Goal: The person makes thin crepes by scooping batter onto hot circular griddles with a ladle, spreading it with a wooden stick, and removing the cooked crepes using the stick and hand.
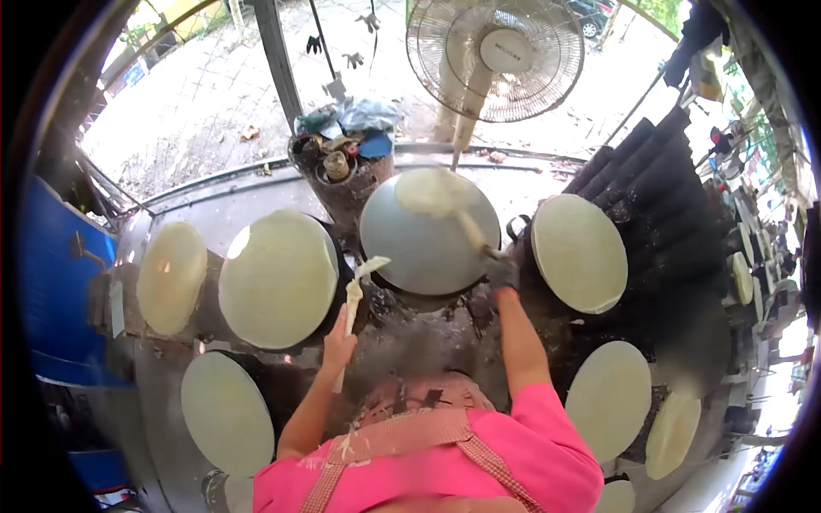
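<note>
My left hand is wrapped round the handle of a batter-coated wooden spatula, its pale tip raised near the left rim of the middle griddle. Gloved in dark grey, my right hand is closed round the handle of a blurred tool that reaches over the round middle griddle. At that tool's far end, a patch of pale batter lies on the upper part of the griddle. The rest of that griddle's surface is bare grey.
Griddles with pale round sheets stand on both sides, several more lower down. Behind the middle griddle are a cluttered drum and a fan. Dark corrugated sheets lean at the right.
</note>
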Available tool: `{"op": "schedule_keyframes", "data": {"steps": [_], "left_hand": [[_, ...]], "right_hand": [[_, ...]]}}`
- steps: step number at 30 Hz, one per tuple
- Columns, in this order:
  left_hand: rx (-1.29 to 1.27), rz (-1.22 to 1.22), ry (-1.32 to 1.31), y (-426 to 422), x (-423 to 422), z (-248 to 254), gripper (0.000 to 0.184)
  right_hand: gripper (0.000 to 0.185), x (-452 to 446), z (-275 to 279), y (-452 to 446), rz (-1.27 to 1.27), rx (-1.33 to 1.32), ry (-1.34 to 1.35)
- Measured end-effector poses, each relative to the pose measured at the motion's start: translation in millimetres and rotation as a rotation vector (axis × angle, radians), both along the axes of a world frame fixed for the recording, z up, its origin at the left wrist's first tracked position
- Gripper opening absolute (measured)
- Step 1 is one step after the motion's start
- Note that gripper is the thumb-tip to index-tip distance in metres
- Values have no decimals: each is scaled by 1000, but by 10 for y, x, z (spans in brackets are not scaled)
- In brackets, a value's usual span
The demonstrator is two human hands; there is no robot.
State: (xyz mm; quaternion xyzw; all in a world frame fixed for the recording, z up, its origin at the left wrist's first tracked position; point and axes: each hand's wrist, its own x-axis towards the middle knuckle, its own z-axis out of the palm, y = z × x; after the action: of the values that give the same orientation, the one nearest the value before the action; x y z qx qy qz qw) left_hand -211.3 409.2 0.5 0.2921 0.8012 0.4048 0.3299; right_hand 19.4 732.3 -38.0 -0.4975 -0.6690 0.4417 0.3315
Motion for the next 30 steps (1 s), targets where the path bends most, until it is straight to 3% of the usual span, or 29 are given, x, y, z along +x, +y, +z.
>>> {"op": "schedule_keyframes", "data": {"steps": [1,3,4,5,7,8,9,11,13,16,17,18,20,22,23,24,26,29,30], "left_hand": [[-63,2,-33,7,-7,67,68],[176,-40,216,-45,-83,-401,68],[56,7,70,16,52,-39,68],[112,8,156,27,90,-72,69],[46,21,71,24,105,-179,69],[104,38,100,28,123,-248,69],[126,45,167,-20,181,-319,68],[191,48,326,42,185,-397,68],[14,137,93,124,334,-87,69],[11,193,28,197,437,-46,71],[16,204,19,219,457,-10,71],[19,220,9,224,482,6,71],[-29,229,2,169,526,-45,72],[-41,257,-61,197,540,48,73],[-40,280,-114,186,586,85,73],[-42,303,-169,165,630,114,73],[85,338,-242,137,657,23,74],[51,446,-398,-20,821,159,73],[53,431,-379,-82,884,205,75]], "right_hand": [[18,107,128,-35,-113,-430,254],[24,128,-440,105,348,590,-1206],[24,-161,-738,40,233,690,-999],[25,-444,-1033,1,132,783,-795],[26,-429,-1845,369,300,385,-264],[26,-518,-2024,542,377,179,11],[29,-243,-1778,677,332,-184,223],[34,273,110,407,148,-558,100],[31,143,-553,744,61,-813,95],[29,-64,-1008,412,294,-460,261],[28,-17,-1019,394,433,-270,296],[26,52,-902,470,475,-315,256],[22,247,-340,723,353,-615,181],[18,229,39,974,175,-734,191],[17,223,61,1028,90,-781,175],[15,165,-143,1000,292,-629,142],[15,-10,-254,796,321,-887,301],[17,232,-698,903,564,-538,136],[23,264,-152,894,437,-715,119]]}}
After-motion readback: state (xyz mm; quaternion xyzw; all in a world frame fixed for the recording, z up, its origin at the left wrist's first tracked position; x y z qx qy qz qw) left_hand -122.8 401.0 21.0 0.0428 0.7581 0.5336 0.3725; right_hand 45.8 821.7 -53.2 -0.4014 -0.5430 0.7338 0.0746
